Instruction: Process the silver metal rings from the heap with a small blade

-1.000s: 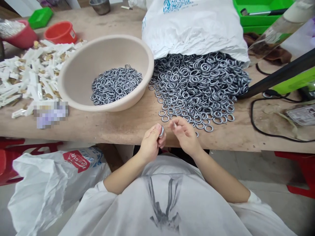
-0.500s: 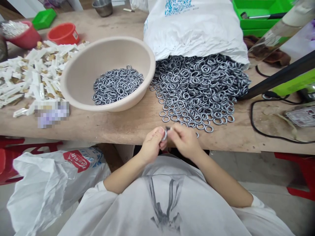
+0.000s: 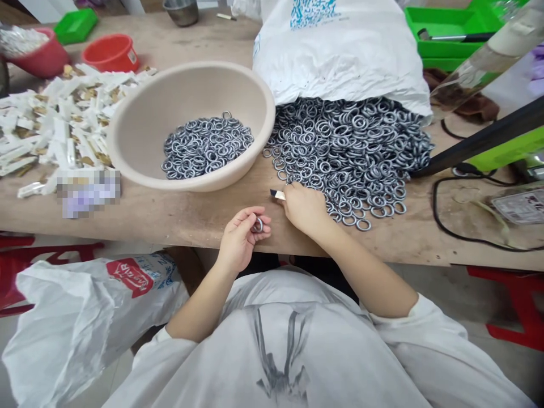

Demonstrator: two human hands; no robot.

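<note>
My left hand [image 3: 241, 238] is above the table's front edge, its thumb and fingers pinching one grey metal ring [image 3: 258, 225]. To the right, my right hand [image 3: 306, 209] reaches over the near left edge of a heap of loose grey rings [image 3: 340, 150]. A small tool with a dark slanted tip and a pale shaft [image 3: 278, 195] sticks out leftward from that hand; its exact kind is unclear. Whether the right fingertips touch a ring is hidden. Beyond my left hand, a beige basin [image 3: 140, 107] holds many similar rings.
A white sack [image 3: 340, 62] lies behind the heap, rings spilling from its mouth. White strips [image 3: 59, 136] are piled at left, near a red bowl [image 3: 111, 54]. At right are a black bar [image 3: 480, 139], a cable [image 3: 434, 204] and a green tray [image 3: 446, 20]. A white bag [image 3: 72, 323] stands below left.
My hands, close together over the ring before, have separated. The left moved left with the ring; the right moved forward to the heap with the tool.
</note>
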